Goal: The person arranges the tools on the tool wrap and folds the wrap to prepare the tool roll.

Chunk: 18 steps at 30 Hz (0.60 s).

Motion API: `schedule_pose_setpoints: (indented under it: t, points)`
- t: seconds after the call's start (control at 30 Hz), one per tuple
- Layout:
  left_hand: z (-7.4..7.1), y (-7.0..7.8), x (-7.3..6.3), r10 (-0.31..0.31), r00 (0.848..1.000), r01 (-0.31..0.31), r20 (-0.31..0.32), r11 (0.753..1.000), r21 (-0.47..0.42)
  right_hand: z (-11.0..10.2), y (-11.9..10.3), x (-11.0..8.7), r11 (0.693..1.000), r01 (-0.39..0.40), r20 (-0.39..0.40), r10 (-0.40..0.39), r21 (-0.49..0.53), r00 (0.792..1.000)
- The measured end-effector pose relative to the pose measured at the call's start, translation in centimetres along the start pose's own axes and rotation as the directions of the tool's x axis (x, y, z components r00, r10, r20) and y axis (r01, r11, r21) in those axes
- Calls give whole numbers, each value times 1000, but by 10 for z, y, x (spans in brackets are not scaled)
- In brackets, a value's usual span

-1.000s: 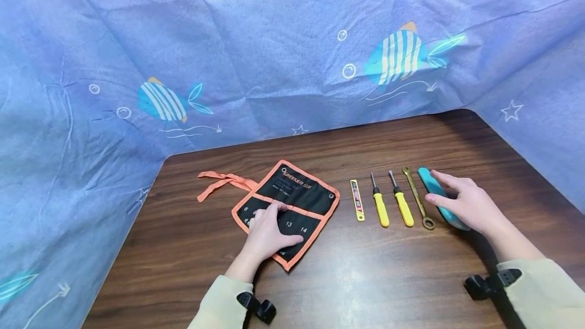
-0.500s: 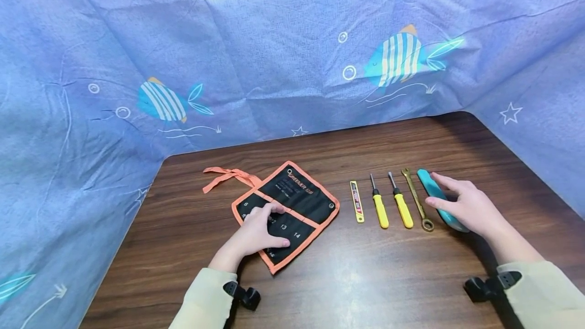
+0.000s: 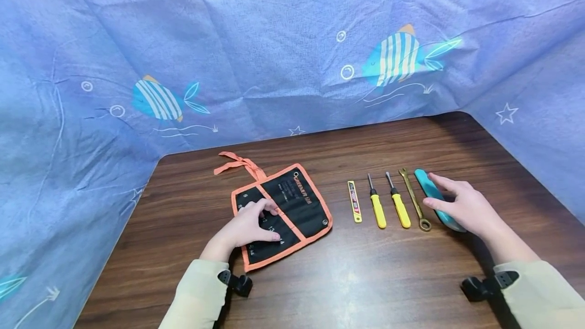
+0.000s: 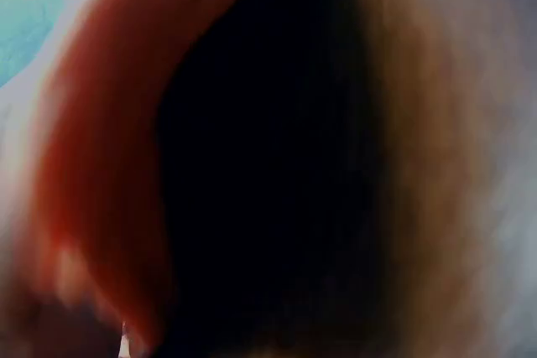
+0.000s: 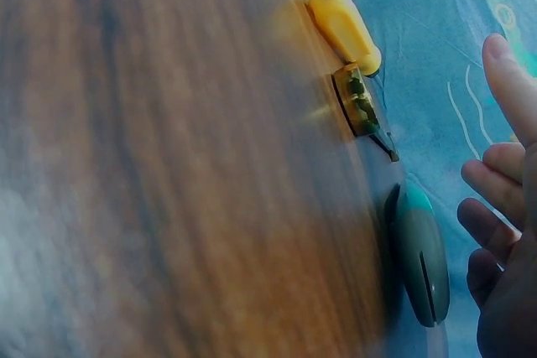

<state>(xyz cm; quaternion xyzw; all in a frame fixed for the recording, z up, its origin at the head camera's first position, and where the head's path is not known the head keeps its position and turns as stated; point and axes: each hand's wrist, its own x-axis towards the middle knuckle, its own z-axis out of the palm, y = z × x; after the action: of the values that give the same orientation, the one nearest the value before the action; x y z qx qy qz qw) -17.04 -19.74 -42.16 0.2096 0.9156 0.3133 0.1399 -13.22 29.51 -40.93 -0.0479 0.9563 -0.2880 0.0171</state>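
In the head view my left hand (image 3: 249, 222) rests on a black tool pouch (image 3: 299, 199) with orange trim, thumb and fingers spread over its numbered pockets. The left wrist view is a dark blur. My right hand (image 3: 468, 204) is over a long teal tool (image 3: 428, 184) lying at the right end of a row. In the right wrist view the right fingers stand apart from the teal tool (image 5: 419, 249), whose grey end has a slot. Left of it lie a brass-coloured combination wrench (image 3: 413, 197) and two yellow-handled screwdrivers (image 3: 378, 209) (image 3: 400, 209).
A flat yellow printed strip (image 3: 354, 201) lies at the left end of the tool row. Orange ties (image 3: 239, 162) trail from the pouch toward the back. A blue fish-print cloth (image 3: 274, 55) hangs behind and beside the wooden table (image 3: 356, 278).
My left hand has moved left, turning the pouch clockwise on the table; its ties have swung toward the back. The right hand has stayed almost in place over the teal tool.
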Motion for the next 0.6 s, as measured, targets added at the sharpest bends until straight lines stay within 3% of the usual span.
schedule_pose_setpoints:
  t: [0.2, 0.6]
  points:
    - [-2, -3, -2, 19, 1000, -19, -15, 999, 45, 0, 2, 1, 1000, 14, 6, -14, 0, 1000]
    - [3, -1, -7, 10, 997, -7, -75, 999, 38, 1, 4, 2, 1000, 3, 9, -3, -2, 1000]
